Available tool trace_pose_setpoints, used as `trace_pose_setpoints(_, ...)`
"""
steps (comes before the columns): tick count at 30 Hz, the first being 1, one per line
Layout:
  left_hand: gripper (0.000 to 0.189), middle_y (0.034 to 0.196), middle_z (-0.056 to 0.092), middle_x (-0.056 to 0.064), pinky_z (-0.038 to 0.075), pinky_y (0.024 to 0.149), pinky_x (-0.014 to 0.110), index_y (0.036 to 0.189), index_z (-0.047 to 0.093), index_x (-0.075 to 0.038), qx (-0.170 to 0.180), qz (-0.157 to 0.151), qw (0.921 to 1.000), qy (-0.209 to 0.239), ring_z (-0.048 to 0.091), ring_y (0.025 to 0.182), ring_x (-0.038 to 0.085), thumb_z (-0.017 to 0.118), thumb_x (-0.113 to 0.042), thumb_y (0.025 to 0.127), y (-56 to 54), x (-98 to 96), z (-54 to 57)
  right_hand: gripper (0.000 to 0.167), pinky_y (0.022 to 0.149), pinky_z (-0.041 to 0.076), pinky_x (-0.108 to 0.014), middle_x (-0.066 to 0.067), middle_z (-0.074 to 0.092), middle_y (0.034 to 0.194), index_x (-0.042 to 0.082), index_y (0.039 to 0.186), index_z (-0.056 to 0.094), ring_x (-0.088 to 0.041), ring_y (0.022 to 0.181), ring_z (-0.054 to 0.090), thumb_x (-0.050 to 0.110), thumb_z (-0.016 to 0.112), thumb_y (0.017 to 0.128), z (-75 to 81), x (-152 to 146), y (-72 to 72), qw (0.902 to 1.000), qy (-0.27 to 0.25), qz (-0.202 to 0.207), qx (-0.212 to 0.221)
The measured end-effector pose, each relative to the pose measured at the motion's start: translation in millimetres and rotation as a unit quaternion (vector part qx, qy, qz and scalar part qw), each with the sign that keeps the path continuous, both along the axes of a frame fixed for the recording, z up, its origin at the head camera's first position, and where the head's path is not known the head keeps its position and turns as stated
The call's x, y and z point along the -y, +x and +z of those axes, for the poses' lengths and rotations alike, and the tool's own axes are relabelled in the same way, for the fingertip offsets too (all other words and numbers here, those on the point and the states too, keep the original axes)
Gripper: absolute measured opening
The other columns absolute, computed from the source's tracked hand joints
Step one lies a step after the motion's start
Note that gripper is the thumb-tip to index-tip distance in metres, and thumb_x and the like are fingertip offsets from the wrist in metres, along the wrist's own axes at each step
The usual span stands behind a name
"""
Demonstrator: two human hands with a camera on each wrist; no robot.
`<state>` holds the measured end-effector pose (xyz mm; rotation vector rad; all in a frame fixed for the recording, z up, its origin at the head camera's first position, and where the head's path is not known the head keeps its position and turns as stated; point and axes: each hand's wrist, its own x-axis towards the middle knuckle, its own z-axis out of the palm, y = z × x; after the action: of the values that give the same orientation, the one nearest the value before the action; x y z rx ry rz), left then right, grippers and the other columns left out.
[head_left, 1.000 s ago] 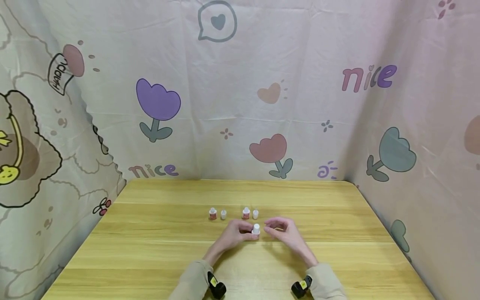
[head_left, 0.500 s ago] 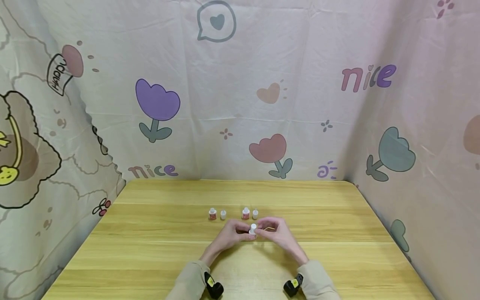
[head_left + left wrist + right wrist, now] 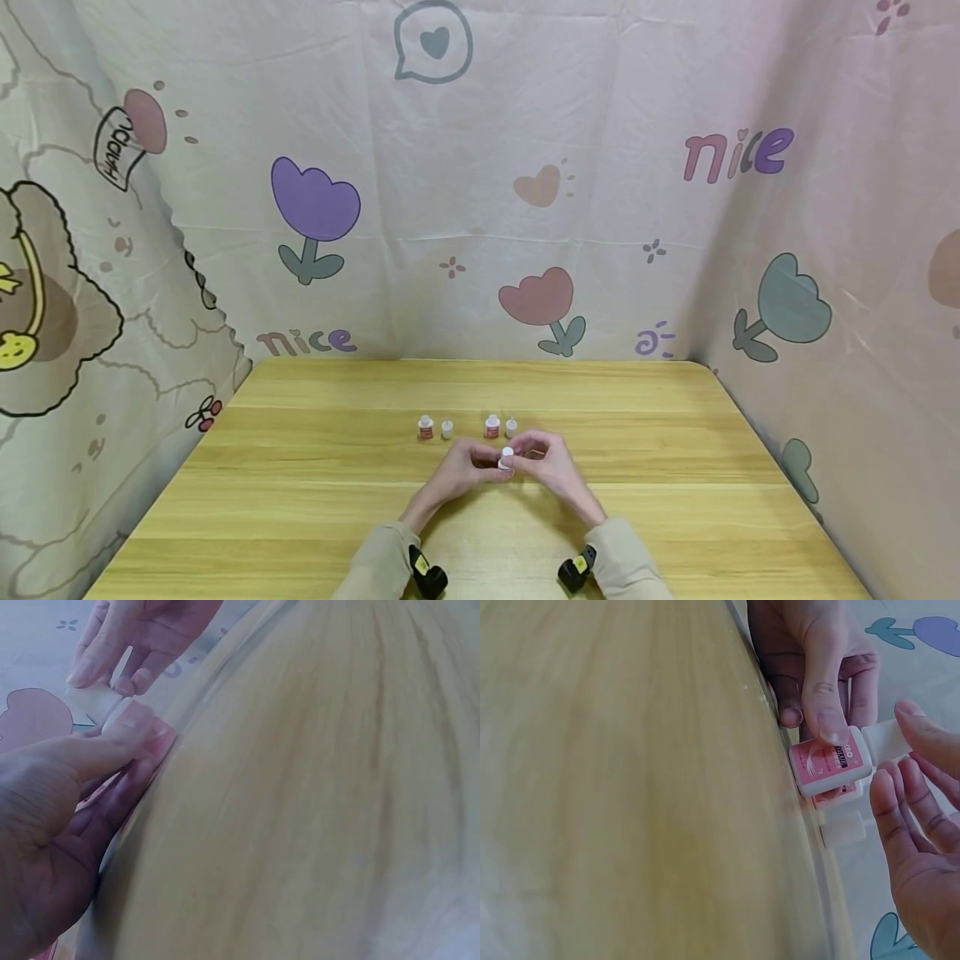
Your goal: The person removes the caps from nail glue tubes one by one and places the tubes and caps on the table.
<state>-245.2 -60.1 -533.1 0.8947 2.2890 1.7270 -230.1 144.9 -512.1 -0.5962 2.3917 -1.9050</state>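
My left hand [image 3: 465,468] holds a small glue bottle [image 3: 829,761] with a pink label between thumb and fingers. A white cap [image 3: 885,741] sits on the bottle's end, and my right hand [image 3: 546,462] pinches it. In the left wrist view the thumb of my left hand [image 3: 52,795] covers much of the bottle, while my right hand [image 3: 146,634] is at the top on the cap. Just beyond the hands stand two more small glue bottles [image 3: 492,427] with red labels, each with a separate white cap [image 3: 447,430] at its right.
Under the hands is a wood-grain table [image 3: 337,500]. A patterned cloth [image 3: 450,192] hangs behind it and along both sides. Black wrist cameras [image 3: 427,573] are strapped over the beige sleeves.
My right hand has come left to the bottle and now pinches its cap. The left hand shifted slightly left with the bottle. The other bottles and caps stayed put.
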Motion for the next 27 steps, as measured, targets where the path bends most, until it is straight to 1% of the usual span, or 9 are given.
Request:
trace_pose_setpoints(2, 0.023, 0.100, 0.079, 0.014, 0.058, 0.075, 0.021, 0.104, 0.078, -0.005, 0.006, 0.016, 0.9998, -0.003, 0.071, 0.081, 0.006, 0.083, -0.013, 0.082, 0.7, -0.9, -0.2, 0.023, 0.080, 0.057, -0.022, -0.028, 0.071, 0.096, -0.006, 0.101, 0.070, -0.006, 0.082, 0.065, 0.007, 0.079, 0.084, 0.4, 0.3, 0.4, 1.0000, -0.001, 0.001, -0.002)
trace_pose_setpoints(5, 0.022, 0.095, 0.079, 0.014, 0.058, 0.074, 0.021, 0.100, 0.078, -0.005, 0.005, 0.037, 0.9993, -0.006, 0.070, 0.078, 0.005, 0.084, -0.012, 0.080, 1.1, -1.9, -1.7, 0.025, 0.078, 0.057, -0.022, -0.027, 0.071, 0.096, -0.006, 0.101, 0.069, -0.006, 0.082, 0.066, 0.006, 0.080, 0.083, 0.7, 0.9, 0.9, 1.0000, 0.001, 0.000, -0.004)
trace_pose_setpoints(10, 0.020, 0.090, 0.078, 0.017, 0.058, 0.072, 0.022, 0.095, 0.078, -0.003, 0.006, 0.044, 0.9990, 0.000, 0.070, 0.074, 0.007, 0.085, -0.008, 0.078, 0.5, -1.7, -4.3, 0.025, 0.076, 0.057, -0.021, -0.024, 0.072, 0.095, -0.003, 0.099, 0.069, -0.006, 0.080, 0.065, 0.006, 0.083, 0.079, 0.7, 2.9, 0.3, 0.9998, 0.013, -0.011, 0.003)
trace_pose_setpoints(14, 0.020, 0.089, 0.078, 0.015, 0.057, 0.070, 0.021, 0.094, 0.079, -0.005, 0.010, 0.052, 0.9986, 0.002, 0.070, 0.073, 0.007, 0.086, -0.010, 0.077, 0.6, -1.3, -4.9, 0.023, 0.077, 0.055, -0.022, -0.023, 0.073, 0.093, -0.001, 0.096, 0.070, -0.007, 0.079, 0.064, 0.007, 0.084, 0.079, 1.0, 4.7, 0.2, 0.9996, 0.018, -0.020, -0.010)
trace_pose_setpoints(18, 0.020, 0.089, 0.079, 0.013, 0.057, 0.069, 0.020, 0.094, 0.080, -0.006, 0.003, 0.063, 0.9980, 0.007, 0.071, 0.073, 0.006, 0.087, -0.013, 0.077, 1.5, -1.9, -3.9, 0.019, 0.080, 0.055, -0.023, -0.021, 0.074, 0.091, -0.001, 0.094, 0.072, -0.004, 0.078, 0.064, 0.006, 0.082, 0.080, 0.8, 5.8, 0.5, 0.9991, 0.023, -0.024, -0.026)
trace_pose_setpoints(22, 0.019, 0.090, 0.079, 0.013, 0.057, 0.069, 0.020, 0.095, 0.080, -0.005, -0.007, 0.061, 0.9980, 0.014, 0.072, 0.074, 0.006, 0.087, -0.013, 0.078, 2.1, -1.8, -3.4, 0.015, 0.082, 0.056, -0.025, -0.019, 0.075, 0.089, -0.001, 0.093, 0.073, -0.003, 0.077, 0.065, 0.004, 0.081, 0.082, 1.1, 6.5, 0.7, 0.9985, 0.026, -0.024, -0.042)
trace_pose_setpoints(27, 0.020, 0.092, 0.079, 0.014, 0.057, 0.069, 0.020, 0.097, 0.080, -0.004, -0.007, 0.045, 0.9988, 0.019, 0.072, 0.077, 0.008, 0.085, -0.012, 0.080, 3.1, -1.7, -2.9, 0.012, 0.085, 0.057, -0.030, -0.017, 0.075, 0.087, 0.002, 0.091, 0.074, -0.003, 0.076, 0.066, 0.005, 0.081, 0.082, 1.5, 7.3, 1.2, 0.9969, 0.040, -0.031, -0.060)
